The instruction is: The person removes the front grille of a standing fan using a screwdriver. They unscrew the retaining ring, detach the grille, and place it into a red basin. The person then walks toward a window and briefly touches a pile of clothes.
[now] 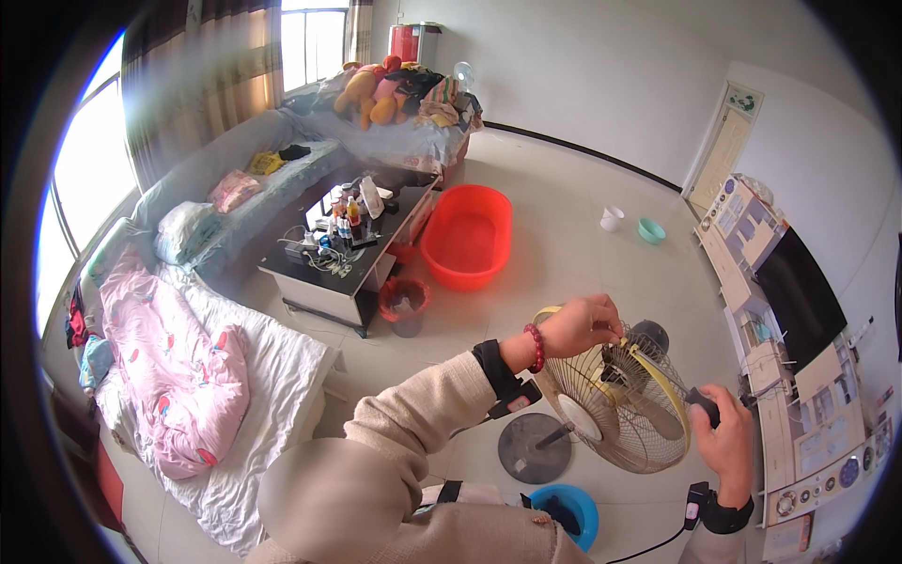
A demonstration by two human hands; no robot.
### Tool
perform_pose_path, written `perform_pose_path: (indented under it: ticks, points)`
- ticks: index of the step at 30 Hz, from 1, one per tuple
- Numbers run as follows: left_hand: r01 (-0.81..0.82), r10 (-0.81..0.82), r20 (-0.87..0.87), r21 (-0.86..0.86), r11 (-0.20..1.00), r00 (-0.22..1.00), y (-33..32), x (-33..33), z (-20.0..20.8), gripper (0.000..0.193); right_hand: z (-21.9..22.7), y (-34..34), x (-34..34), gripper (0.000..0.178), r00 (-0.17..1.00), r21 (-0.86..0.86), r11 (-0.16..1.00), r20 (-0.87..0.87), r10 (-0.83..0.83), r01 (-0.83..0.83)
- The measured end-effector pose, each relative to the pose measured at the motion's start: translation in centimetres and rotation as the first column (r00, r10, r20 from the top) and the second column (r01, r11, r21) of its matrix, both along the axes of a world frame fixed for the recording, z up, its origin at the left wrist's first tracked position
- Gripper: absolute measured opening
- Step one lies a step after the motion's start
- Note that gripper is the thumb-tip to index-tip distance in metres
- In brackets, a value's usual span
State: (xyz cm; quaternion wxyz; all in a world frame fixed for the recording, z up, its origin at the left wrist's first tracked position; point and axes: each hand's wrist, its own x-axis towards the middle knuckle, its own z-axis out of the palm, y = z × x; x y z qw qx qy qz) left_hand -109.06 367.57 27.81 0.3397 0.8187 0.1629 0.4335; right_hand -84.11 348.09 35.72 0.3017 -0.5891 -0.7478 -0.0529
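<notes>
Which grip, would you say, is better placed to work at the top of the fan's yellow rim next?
Probably the left grip: its fingertips are at the top of the yellow rim, while the right grip sits lower, holding a dark object.

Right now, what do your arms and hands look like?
My sleeves are fuzzy and beige. My left hand has a dark red bead bracelet and a black strap. My right hand has a black wristband with a small device; a thin black cable runs toward it.
</notes>
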Motion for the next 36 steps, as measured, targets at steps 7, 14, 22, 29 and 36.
perform_pose_path:
  ticks: [7,14,22,29,36]
  points:
    - [0.006,-0.006,-0.02,-0.006,1.0,1.0,0.04,-0.02,-0.11,0.01,0.28,0.24,0.31,0.023,0.995,0.083,0.996,0.094,0.022,-0.03]
    - [0.004,-0.004,-0.02,0.008,1.0,1.0,0.17,0.0,-0.23,0.01,0.39,0.02,0.06,0.028,0.999,0.022,0.999,0.001,0.033,-0.033]
    - [-0.009,0.009,-0.016,-0.004,1.0,1.0,-0.16,0.02,-0.25,0.01,-0.02,0.18,0.65,0.025,0.99,0.074,0.994,0.125,0.067,-0.077]
    - [-0.018,0.018,0.0,-0.008,1.0,1.0,-0.27,0.06,-0.27,0.011,0.32,-0.01,0.22,0.029,0.979,0.116,0.99,0.198,0.053,-0.077]
    - [-0.036,0.036,-0.011,0.027,0.999,0.999,-0.22,0.11,-0.47,0.012,-0.03,0.0,0.5,0.032,0.995,-0.011,0.999,0.094,0.038,-0.037]
